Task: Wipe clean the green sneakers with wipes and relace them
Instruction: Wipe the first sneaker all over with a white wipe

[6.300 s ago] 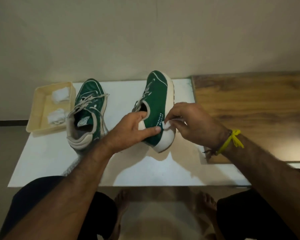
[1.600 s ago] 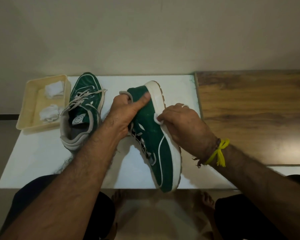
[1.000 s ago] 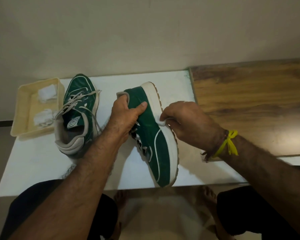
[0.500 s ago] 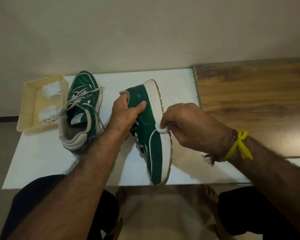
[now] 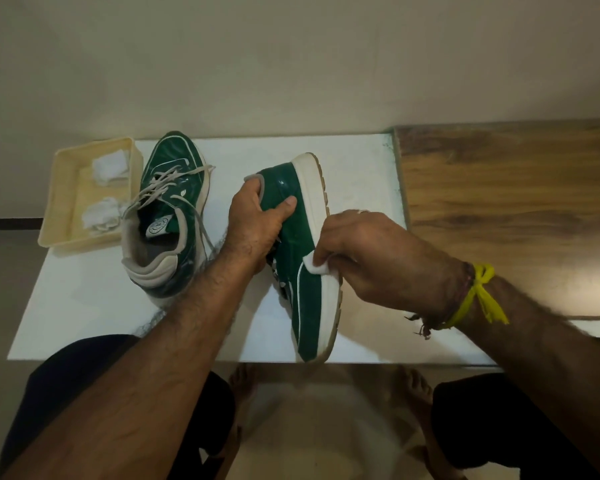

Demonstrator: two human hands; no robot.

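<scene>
Wiping continues: the right hand (image 5: 371,252) pinches a wipe (image 5: 315,267) against the held sneaker (image 5: 300,244), gripped by the left hand (image 5: 257,223), while relacing remains undone.

The left hand (image 5: 257,226) is covering the collar and opening of the held sneaker (image 5: 305,258), and its laces are showing only as a sliver below the wrist. The right hand (image 5: 371,251) is hiding most of the wipe (image 5: 315,266), leaving one white corner out. The wooden board (image 5: 513,209) is running off the right edge. The printing on the standing sneaker's (image 5: 170,209) tongue label is staying too small to read.
</scene>
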